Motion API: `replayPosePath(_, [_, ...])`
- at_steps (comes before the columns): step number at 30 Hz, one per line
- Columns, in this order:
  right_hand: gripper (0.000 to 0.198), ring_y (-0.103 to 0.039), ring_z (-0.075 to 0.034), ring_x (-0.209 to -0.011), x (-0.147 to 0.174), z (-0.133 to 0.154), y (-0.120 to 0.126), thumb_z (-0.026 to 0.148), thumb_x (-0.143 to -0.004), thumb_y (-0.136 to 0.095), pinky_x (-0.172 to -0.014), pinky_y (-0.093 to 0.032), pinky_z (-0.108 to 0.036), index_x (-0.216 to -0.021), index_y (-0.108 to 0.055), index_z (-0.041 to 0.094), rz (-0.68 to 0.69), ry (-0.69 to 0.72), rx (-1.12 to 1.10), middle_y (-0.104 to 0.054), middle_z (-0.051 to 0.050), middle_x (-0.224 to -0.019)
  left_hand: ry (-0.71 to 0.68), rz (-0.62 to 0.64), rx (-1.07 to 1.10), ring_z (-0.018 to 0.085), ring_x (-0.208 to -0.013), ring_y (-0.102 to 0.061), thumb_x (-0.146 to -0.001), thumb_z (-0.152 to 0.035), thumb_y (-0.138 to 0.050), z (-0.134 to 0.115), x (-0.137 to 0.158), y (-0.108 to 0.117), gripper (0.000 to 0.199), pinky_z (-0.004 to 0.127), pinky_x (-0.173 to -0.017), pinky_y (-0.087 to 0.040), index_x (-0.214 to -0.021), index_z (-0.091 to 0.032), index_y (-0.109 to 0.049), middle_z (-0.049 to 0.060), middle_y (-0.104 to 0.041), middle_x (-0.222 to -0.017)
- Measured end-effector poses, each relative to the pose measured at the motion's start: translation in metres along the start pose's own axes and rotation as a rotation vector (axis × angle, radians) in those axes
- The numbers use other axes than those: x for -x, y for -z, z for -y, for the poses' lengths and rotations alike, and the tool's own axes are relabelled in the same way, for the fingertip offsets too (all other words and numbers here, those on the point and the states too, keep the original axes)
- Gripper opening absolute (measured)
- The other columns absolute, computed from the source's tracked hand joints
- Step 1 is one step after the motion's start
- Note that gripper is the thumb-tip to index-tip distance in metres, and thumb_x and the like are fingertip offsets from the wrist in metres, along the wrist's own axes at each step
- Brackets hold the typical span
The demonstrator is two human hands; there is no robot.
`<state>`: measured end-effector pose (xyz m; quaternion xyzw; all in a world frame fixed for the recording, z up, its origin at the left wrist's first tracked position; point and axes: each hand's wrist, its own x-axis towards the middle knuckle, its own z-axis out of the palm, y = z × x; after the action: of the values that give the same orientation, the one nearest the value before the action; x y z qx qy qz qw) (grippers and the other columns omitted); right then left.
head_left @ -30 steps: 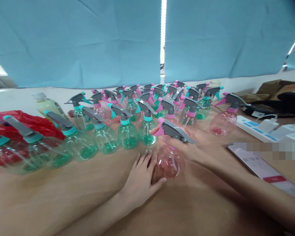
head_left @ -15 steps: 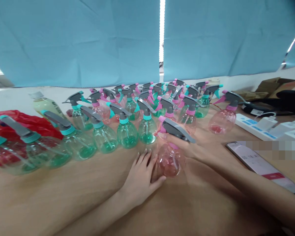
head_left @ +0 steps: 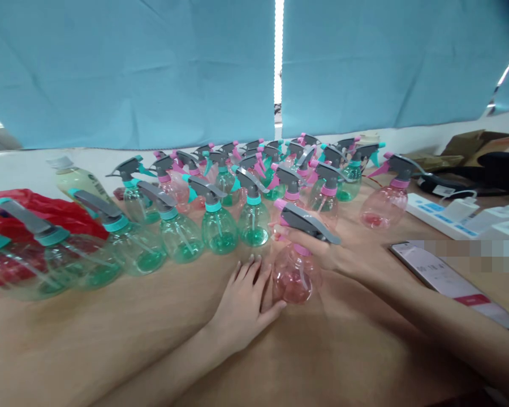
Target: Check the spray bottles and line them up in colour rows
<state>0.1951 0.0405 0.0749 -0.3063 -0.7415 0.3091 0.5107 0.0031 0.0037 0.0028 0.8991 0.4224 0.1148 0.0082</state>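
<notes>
A clear pink spray bottle (head_left: 294, 280) with a grey and pink trigger head stands on the wooden table in front of me. My right hand (head_left: 311, 243) is closed around its neck, just under the trigger head, and the head partly hides the fingers. My left hand (head_left: 248, 302) lies flat on the table at the bottle's left, fingers stretched out and thumb at or near the base. Close behind are a green-tinted spray bottle (head_left: 254, 223) with a turquoise collar and another like it (head_left: 219, 232).
Several more green and pink spray bottles fill the table's back and left. A red plastic bag (head_left: 34, 212) and a pale drink bottle (head_left: 78, 181) stand at the left. On the right are a phone (head_left: 453, 282), a white power strip (head_left: 435, 215) and cardboard (head_left: 470, 150).
The pink bottle's trigger head and my right hand have shifted very slightly to the right. My left hand keeps its place on the table.
</notes>
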Motion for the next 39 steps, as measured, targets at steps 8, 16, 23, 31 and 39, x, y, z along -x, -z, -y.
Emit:
replayPosePath(8, [0.017, -0.056, -0.019, -0.066, -0.001, 0.007, 0.0, 0.047, -0.086, -0.058, -0.059, -0.047, -0.034, -0.085, -0.062, 0.031, 0.005, -0.015, 0.004, -0.055, 0.0, -0.066, -0.004, 0.0, 0.008, 0.037, -0.131, -0.042, -0.092, -0.052, -0.052, 0.0, 0.0, 0.0, 0.052, 0.056, -0.105, -0.035, -0.125, -0.011, -0.053, 0.021, -0.049, -0.14])
replayPosePath(16, [0.019, -0.063, -0.022, -0.081, 0.001, 0.009, -0.002, 0.047, -0.083, -0.061, -0.072, -0.053, -0.039, -0.094, -0.063, 0.032, -0.018, -0.036, -0.029, -0.067, -0.002, -0.084, 0.002, -0.004, 0.013, 0.038, -0.131, -0.041, -0.091, -0.051, -0.054, 0.0, 0.0, 0.001, 0.05, 0.057, -0.104, -0.035, -0.123, -0.012, -0.055, 0.021, -0.048, -0.14])
replayPosePath(23, [0.017, -0.066, -0.023, -0.089, 0.001, 0.007, -0.003, 0.045, -0.083, -0.063, -0.076, -0.056, -0.039, -0.095, -0.066, 0.032, -0.035, -0.028, -0.058, -0.07, -0.001, -0.09, 0.003, -0.008, 0.019, 0.038, -0.131, -0.042, -0.091, -0.05, -0.055, -0.001, 0.0, 0.001, 0.049, 0.057, -0.104, -0.035, -0.123, -0.013, -0.054, 0.02, -0.048, -0.14])
replayPosePath(31, [0.011, -0.067, -0.023, -0.089, 0.007, 0.037, 0.01, 0.032, -0.082, -0.068, -0.073, -0.057, -0.038, -0.093, -0.068, 0.033, -0.04, -0.012, 0.02, -0.071, 0.0, -0.093, -0.004, -0.026, 0.032, 0.038, -0.132, -0.041, -0.092, -0.052, -0.051, 0.0, 0.0, 0.0, 0.05, 0.058, -0.104, -0.035, -0.125, -0.014, -0.052, 0.02, -0.049, -0.139])
replayPosePath(39, [0.004, -0.067, -0.022, -0.084, 0.006, 0.044, 0.009, 0.031, -0.083, -0.067, -0.072, -0.056, -0.036, -0.085, -0.064, 0.031, -0.03, -0.061, 0.037, -0.069, 0.0, -0.086, 0.007, 0.014, 0.001, 0.038, -0.132, -0.041, -0.091, -0.049, -0.056, -0.001, 0.0, 0.002, 0.049, 0.056, -0.105, -0.034, -0.122, -0.011, -0.055, 0.021, -0.047, -0.141])
